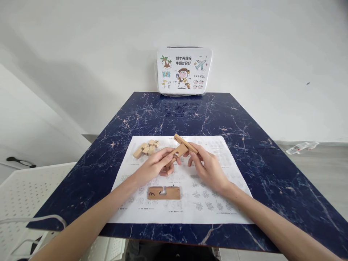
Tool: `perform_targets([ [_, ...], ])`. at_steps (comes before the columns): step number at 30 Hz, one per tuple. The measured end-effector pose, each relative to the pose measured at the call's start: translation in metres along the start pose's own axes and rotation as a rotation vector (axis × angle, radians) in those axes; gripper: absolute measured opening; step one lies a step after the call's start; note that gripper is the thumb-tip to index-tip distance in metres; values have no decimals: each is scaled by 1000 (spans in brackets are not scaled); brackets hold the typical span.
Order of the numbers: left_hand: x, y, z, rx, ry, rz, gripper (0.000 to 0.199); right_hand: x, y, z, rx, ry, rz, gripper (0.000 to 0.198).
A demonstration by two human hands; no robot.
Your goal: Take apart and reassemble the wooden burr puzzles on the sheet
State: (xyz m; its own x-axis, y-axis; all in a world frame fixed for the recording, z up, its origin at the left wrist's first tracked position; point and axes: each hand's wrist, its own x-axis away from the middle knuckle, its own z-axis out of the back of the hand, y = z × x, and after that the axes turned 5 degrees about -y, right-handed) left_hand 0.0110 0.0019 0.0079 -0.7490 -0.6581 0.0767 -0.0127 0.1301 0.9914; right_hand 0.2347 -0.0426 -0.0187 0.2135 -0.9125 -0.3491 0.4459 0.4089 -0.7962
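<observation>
Above the paper sheet, my left hand (163, 162) is closed on a flat notched wooden puzzle piece (179, 149). My right hand (204, 163) grips a second wooden puzzle piece (187, 144), a longer bar with a mark near its upper end. The two pieces meet crosswise between my hands; whether they interlock cannot be made out. Below them, a flat wooden piece (172, 193) with a slot and black handwritten marks lies on the sheet. Several small wooden pieces (146, 149) sit grouped beyond my left hand.
A white printed sheet (217, 214) with small diagrams covers the near part of the blue marbled table (185, 116). At the far edge, a white illustrated case (184, 70) stands against the wall. A white perforated surface (24, 192) with a cable is at the left.
</observation>
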Motion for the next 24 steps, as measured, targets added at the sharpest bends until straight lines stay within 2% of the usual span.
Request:
perform_targets([
  [5, 0, 2, 0, -65, 24, -15, 34, -1, -3, 2, 13, 58, -38, 33],
  [10, 4, 0, -3, -550, 144, -73, 30, -3, -1, 5, -57, 139, -105, 31],
  [13, 4, -6, -4, -839, 128, -125, 23, -3, 1, 4, -95, 142, -114, 32],
  [17, 4, -8, -2, -1135, 107, -272, 20, -3, 2, 4, -100, 119, -105, 30],
  [19, 8, -3, 0, -1220, 153, -306, 20, -3, 0, 4, -98, 115, -105, 30],
  [22, 24, 11, 2, -1263, 202, -277, 19, -4, -2, 4, -109, 114, -110, 31],
  [24, 39, 18, 1, -1269, 100, -209, 23, -4, -3, 4, -118, 108, -110, 31],
])
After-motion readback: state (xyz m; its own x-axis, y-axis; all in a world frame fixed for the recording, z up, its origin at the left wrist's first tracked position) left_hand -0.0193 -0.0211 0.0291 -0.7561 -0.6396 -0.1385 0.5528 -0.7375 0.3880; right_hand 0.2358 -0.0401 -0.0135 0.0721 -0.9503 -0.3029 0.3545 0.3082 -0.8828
